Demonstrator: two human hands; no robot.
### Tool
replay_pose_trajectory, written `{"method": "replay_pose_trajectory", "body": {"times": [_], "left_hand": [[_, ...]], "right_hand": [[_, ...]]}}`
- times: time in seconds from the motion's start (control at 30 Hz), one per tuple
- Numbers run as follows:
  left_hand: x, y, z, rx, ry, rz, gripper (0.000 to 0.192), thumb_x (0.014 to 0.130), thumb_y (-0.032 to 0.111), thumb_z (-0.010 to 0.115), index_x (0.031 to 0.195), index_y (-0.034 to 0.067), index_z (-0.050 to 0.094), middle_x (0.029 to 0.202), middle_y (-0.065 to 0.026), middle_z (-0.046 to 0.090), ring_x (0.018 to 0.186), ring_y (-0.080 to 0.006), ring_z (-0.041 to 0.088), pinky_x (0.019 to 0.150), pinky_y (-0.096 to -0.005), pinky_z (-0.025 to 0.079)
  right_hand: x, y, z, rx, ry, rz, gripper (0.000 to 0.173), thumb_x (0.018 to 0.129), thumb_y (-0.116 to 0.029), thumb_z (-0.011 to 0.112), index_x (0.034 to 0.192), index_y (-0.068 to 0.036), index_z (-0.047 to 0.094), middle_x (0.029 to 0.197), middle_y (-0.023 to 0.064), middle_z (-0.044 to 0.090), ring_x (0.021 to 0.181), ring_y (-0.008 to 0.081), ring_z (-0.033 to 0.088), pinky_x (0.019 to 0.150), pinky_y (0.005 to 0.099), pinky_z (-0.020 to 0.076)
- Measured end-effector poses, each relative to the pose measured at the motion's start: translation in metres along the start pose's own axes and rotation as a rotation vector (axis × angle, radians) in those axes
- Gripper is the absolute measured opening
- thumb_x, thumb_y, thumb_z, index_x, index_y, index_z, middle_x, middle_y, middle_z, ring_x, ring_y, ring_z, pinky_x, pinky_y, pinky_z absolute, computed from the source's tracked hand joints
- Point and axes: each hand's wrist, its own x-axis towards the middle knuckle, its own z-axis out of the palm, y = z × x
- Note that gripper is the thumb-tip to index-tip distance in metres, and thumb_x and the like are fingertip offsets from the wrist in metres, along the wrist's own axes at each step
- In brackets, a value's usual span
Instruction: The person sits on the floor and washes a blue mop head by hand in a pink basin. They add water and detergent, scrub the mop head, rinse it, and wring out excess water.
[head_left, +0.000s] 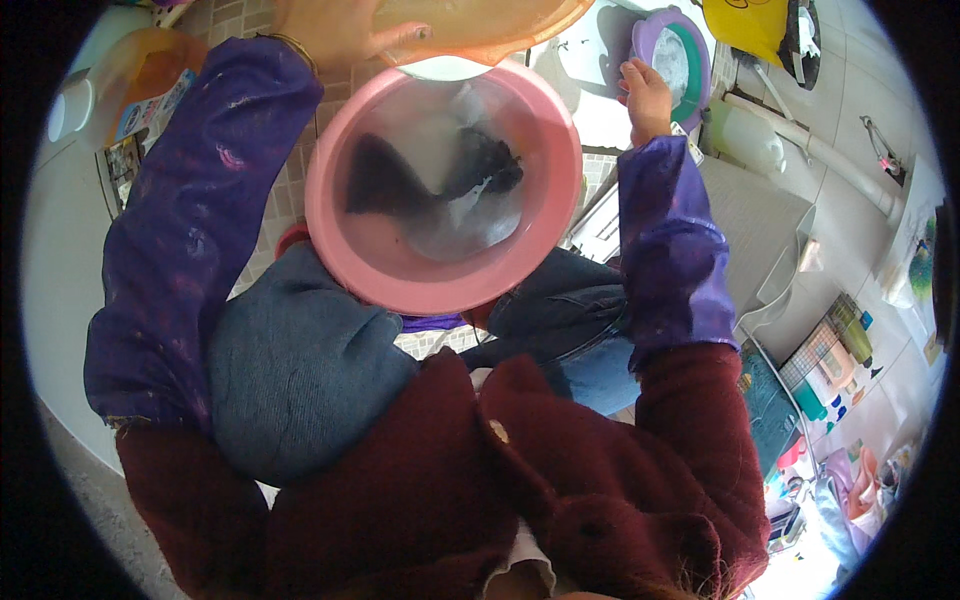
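Observation:
A pink plastic basin (442, 289) sits between my knees, holding cloudy water. Dark cloth (386, 176) lies under the water in it, with a paler patch at its right side. Over the far rim hangs the edge of a translucent orange basin (480, 34), cut off by the top of the view. My left hand (337, 30) is at the orange basin's left side, thumb across its edge; the other fingers are out of view. My right hand (646, 97) has curled fingers by the left rim of a purple and green basin (694, 60). Whether it touches that rim is unclear.
A large jug with orange contents (154, 82) stands at far left. A pale bottle (746, 135) and a white pipe (825, 154) lie right of my forearm. Further right are a grey bin (757, 217), a wire rack (806, 360) and piled cloth (855, 495).

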Motion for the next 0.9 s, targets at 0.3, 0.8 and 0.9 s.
{"method": "replay_pose_trajectory", "body": {"times": [0.3,0.8,0.9], "left_hand": [[-0.002,0.001,0.003,0.032,0.028,0.012,0.069,0.072,0.051,0.074,0.122,0.005,0.061,0.131,-0.0225,0.052,0.129,-0.0429,0.040,0.111,-0.0584,0.023],[0.000,-0.001,-0.001,-0.008,0.035,0.037,0.067,0.074,0.052,0.072,0.122,0.007,0.060,0.127,-0.0219,0.054,0.131,-0.0423,0.039,0.109,-0.0591,0.022],[0.000,-0.001,0.000,-0.017,0.035,0.035,0.067,0.074,0.052,0.072,0.123,0.007,0.060,0.128,-0.0215,0.054,0.131,-0.0423,0.038,0.110,-0.0589,0.022]], "right_hand": [[-0.130,-0.021,0.105,0.297,0.049,-0.206,0.022,0.090,-0.014,0.070,0.103,0.004,0.070,0.085,0.0030,0.068,0.070,0.0078,0.058,0.065,0.0222,0.0476],[-0.122,-0.026,0.132,-0.536,-0.211,-0.670,0.023,0.090,-0.022,0.061,0.110,-0.013,0.070,0.103,0.0142,0.070,0.095,0.0333,0.066,0.080,0.0428,0.0520],[-0.120,-0.033,0.131,-0.655,-0.265,-0.645,0.022,0.091,-0.024,0.059,0.106,-0.012,0.070,0.099,0.0155,0.070,0.094,0.0357,0.066,0.079,0.0447,0.0517]]}}
